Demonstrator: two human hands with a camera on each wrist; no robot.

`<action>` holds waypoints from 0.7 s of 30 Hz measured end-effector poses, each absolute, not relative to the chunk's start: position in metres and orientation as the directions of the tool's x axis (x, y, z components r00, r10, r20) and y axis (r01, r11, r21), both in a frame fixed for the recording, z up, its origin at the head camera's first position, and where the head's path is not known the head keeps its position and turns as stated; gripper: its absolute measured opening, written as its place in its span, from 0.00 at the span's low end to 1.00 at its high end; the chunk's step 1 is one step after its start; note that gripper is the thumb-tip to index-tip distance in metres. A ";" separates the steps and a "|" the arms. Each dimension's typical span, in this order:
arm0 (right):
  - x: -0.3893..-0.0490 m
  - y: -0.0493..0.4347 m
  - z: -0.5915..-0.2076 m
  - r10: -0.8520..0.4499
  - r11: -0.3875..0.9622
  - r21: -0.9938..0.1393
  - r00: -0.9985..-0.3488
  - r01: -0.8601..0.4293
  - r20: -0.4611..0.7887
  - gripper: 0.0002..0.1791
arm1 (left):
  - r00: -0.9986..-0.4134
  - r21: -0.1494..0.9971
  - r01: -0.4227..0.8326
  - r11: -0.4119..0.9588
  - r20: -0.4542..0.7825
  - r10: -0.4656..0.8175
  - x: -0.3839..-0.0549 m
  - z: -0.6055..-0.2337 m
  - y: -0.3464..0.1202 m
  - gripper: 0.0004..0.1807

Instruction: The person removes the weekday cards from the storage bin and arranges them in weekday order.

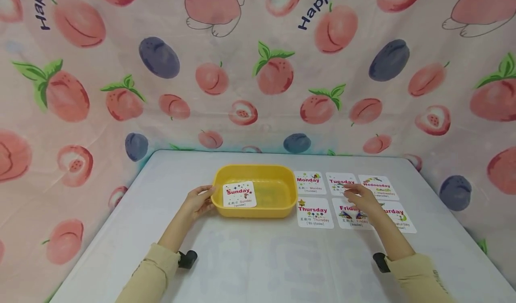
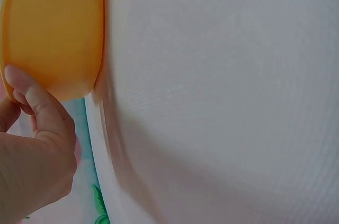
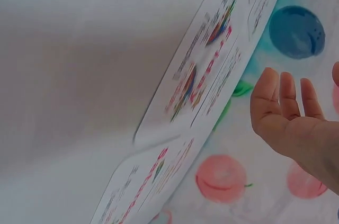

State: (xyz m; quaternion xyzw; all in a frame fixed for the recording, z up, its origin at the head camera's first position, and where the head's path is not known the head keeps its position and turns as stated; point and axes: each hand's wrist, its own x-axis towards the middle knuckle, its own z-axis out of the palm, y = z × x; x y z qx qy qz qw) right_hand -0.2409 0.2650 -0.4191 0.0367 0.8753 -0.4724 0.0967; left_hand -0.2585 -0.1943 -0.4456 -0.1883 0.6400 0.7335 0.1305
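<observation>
A yellow plastic tray (image 1: 258, 212) stands on the table, with the Sunday card (image 1: 239, 194) lying inside at its left. My left hand (image 1: 200, 200) pinches the tray's left rim between thumb and fingers; in the left wrist view the hand (image 2: 42, 139) grips the tray's edge (image 2: 55, 33). Over the cards on the right, my right hand (image 1: 363, 200) hovers with loosely bent fingers and nothing in them. It covers parts of the Tuesday card (image 1: 336, 181), the Friday card (image 1: 348, 220) and the Saturday card (image 1: 403, 222). The right wrist view shows this hand (image 3: 291, 107) with fingers spread apart.
Two rows of cards lie right of the tray. The Monday card (image 1: 309, 186) and Thursday card (image 1: 315, 218) are nearest it; the Wednesday card (image 1: 380, 184) is at the back right. A fruit-printed cloth (image 1: 250, 88) hangs behind the white table (image 1: 258, 262).
</observation>
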 end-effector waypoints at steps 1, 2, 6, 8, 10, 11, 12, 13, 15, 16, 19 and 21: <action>-0.242 0.261 -0.420 -0.031 0.538 -0.828 -0.978 0.156 -0.205 0.28 | -0.895 0.890 -0.432 -0.144 -0.443 -0.049 -0.258 -0.445 -0.195 0.26; -0.243 0.256 -0.419 -0.033 0.525 -0.836 -0.979 0.156 -0.203 0.28 | -0.895 0.891 -0.432 -0.141 -0.442 -0.050 -0.258 -0.445 -0.195 0.26; -0.245 0.238 -0.416 -0.056 0.441 -0.891 -0.987 0.112 -0.151 0.27 | -0.898 0.893 -0.427 -0.140 -0.437 -0.046 -0.257 -0.443 -0.194 0.25; -0.245 0.229 -0.413 -0.059 0.410 -0.907 -0.990 0.093 -0.128 0.26 | -0.900 0.894 -0.424 -0.145 -0.434 -0.047 -0.256 -0.443 -0.193 0.25; -0.247 0.220 -0.409 -0.061 0.393 -0.916 -0.992 0.081 -0.114 0.25 | -0.901 0.895 -0.421 -0.146 -0.431 -0.048 -0.256 -0.442 -0.193 0.24; -0.248 0.215 -0.407 -0.064 0.384 -0.920 -0.992 0.076 -0.108 0.25 | -0.901 0.896 -0.420 -0.146 -0.430 -0.048 -0.256 -0.442 -0.193 0.24; -0.249 0.209 -0.405 -0.066 0.382 -0.921 -0.992 0.073 -0.106 0.25 | -0.902 0.896 -0.418 -0.149 -0.429 -0.046 -0.256 -0.442 -0.194 0.25; -0.251 0.205 -0.403 -0.068 0.380 -0.922 -0.992 0.072 -0.106 0.25 | -0.903 0.897 -0.417 -0.150 -0.427 -0.044 -0.257 -0.442 -0.194 0.25; -0.254 0.194 -0.400 -0.080 0.374 -0.925 -0.991 0.069 -0.106 0.24 | -0.904 0.897 -0.414 -0.154 -0.425 -0.041 -0.257 -0.442 -0.194 0.25; -0.256 0.189 -0.399 -0.089 0.371 -0.926 -0.990 0.066 -0.106 0.24 | -0.905 0.897 -0.413 -0.156 -0.424 -0.039 -0.258 -0.442 -0.194 0.26; -0.259 0.174 -0.400 -0.124 0.371 -0.927 -0.986 0.055 -0.109 0.23 | -0.903 0.896 -0.416 -0.153 -0.427 -0.044 -0.258 -0.442 -0.194 0.25; -0.261 0.164 -0.402 -0.159 0.383 -0.923 -0.982 0.033 -0.101 0.21 | -0.902 0.896 -0.420 -0.146 -0.430 -0.045 -0.257 -0.442 -0.193 0.25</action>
